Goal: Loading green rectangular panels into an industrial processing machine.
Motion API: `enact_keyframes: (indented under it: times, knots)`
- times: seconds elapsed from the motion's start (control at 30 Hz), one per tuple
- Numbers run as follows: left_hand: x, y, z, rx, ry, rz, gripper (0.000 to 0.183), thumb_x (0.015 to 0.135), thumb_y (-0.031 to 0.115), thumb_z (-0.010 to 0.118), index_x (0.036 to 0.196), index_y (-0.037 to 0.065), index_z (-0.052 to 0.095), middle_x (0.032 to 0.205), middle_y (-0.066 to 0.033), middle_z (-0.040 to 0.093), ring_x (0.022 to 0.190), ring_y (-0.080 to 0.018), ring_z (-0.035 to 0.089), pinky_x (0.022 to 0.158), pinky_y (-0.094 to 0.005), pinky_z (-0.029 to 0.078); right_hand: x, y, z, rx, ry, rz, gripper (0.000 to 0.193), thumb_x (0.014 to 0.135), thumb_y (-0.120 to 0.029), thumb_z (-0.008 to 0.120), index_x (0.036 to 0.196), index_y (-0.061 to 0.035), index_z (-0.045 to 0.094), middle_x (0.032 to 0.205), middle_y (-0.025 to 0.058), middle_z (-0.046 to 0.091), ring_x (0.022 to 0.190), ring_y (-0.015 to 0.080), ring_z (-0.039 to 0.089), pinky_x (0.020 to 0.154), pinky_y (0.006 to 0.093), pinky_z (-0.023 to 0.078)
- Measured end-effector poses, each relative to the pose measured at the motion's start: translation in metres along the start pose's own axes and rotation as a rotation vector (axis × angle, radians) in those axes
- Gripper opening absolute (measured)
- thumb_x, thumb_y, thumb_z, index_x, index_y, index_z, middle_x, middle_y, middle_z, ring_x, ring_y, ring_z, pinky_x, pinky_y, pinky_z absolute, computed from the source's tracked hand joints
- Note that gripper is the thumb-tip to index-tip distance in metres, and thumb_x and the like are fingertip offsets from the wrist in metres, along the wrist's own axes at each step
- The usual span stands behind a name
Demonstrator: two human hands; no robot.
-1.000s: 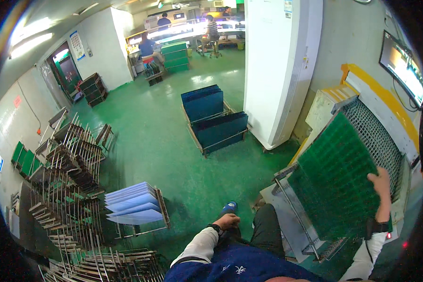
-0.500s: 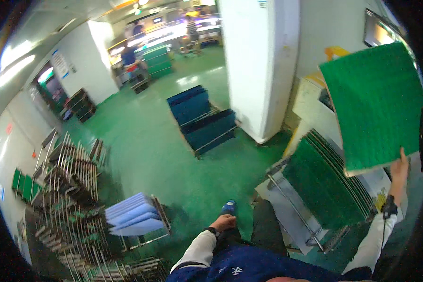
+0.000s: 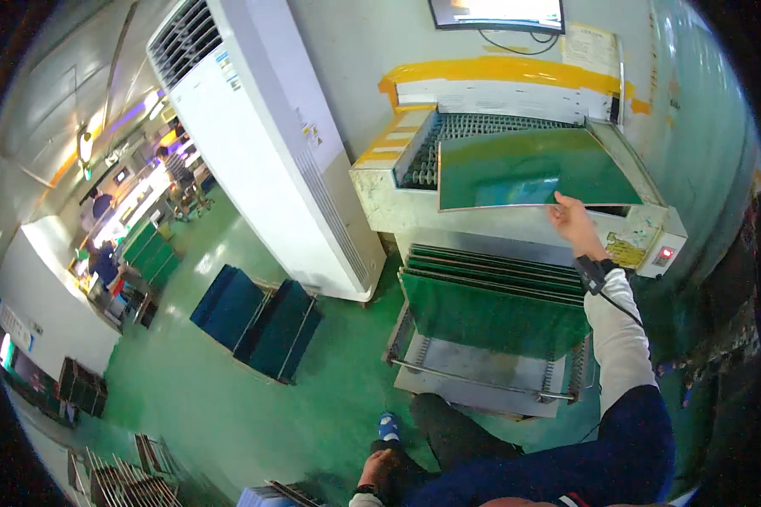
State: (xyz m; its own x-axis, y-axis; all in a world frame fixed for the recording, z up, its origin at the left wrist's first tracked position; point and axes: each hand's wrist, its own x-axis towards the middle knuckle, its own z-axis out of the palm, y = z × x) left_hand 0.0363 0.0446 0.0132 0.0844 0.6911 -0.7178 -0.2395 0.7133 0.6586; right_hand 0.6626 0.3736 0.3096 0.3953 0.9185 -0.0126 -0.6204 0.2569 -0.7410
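1. Evidently thin and flat, the green panel is at 2 o'clock from the view's centre, over the roller bed; whether they touch, I cannot tell.
2. It looks light for its breadth and fairly stiff, though it may flex when held from one side. Its glossy face could be slippery and scratch easily, so the rim is the better hold, near the middle of the 6 o'clock edge.
3. The right hand has that edge pinched, right of its middle, fingers closed on it.
4. At 4 o'clock, similar upright panels stand in a metal rack.
5. At 6 o'clock, the left hand lies by the leg; its grip I cannot tell.
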Motion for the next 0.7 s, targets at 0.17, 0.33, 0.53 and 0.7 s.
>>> enact_keyframes:
  times: [0.17, 0.33, 0.53, 0.7]
  knots:
    - [0.017, -0.001, 0.003, 0.099, -0.013, 0.03, 0.018, 0.085, 0.02, 0.059, 0.09, 0.003, 0.057, 0.078, -0.0082, 0.06, 0.07, -0.0243, 0.059, 0.063, -0.0341, 0.047, 0.019, 0.001, -0.01, -1.224, -0.232, -0.779, 0.016, 0.087, -0.01, 0.061, 0.097, 0.0008, 0.055, 0.089, 0.0071, 0.058, 0.085, 0.0163, 0.059, 0.072, 0.0259, 0.049]
    - [0.032, 0.004, 0.009, 0.215, -0.028, 0.06, 0.017, 0.085, 0.02, 0.06, 0.09, 0.004, 0.057, 0.078, -0.0084, 0.06, 0.07, -0.0249, 0.059, 0.063, -0.0345, 0.047, 0.034, -0.006, 0.022, 0.085, -0.126, 0.079, 0.033, 0.089, -0.018, 0.06, 0.112, 0.0025, 0.05, 0.103, 0.0171, 0.059, 0.093, 0.0245, 0.061, 0.074, 0.0304, 0.052]
    - [0.047, 0.01, 0.021, 0.32, -0.074, 0.061, 0.017, 0.084, 0.02, 0.06, 0.09, 0.004, 0.057, 0.078, -0.0088, 0.06, 0.07, -0.0255, 0.059, 0.063, -0.0349, 0.047, 0.039, -0.007, 0.029, -0.072, -0.187, 0.204, 0.031, 0.092, -0.026, 0.053, 0.108, 0.0003, 0.048, 0.103, 0.0197, 0.059, 0.094, 0.0262, 0.06, 0.073, 0.0312, 0.051]
    - [0.055, 0.012, 0.026, 0.388, -0.111, 0.067, 0.016, 0.084, 0.019, 0.06, 0.089, 0.004, 0.057, 0.077, -0.009, 0.06, 0.07, -0.0261, 0.059, 0.063, -0.0353, 0.047, 0.063, -0.006, 0.028, -0.103, -0.094, 0.207, 0.032, 0.09, -0.027, 0.057, 0.104, 0.0023, 0.055, 0.102, 0.0164, 0.062, 0.09, 0.0229, 0.061, 0.07, 0.0279, 0.051]
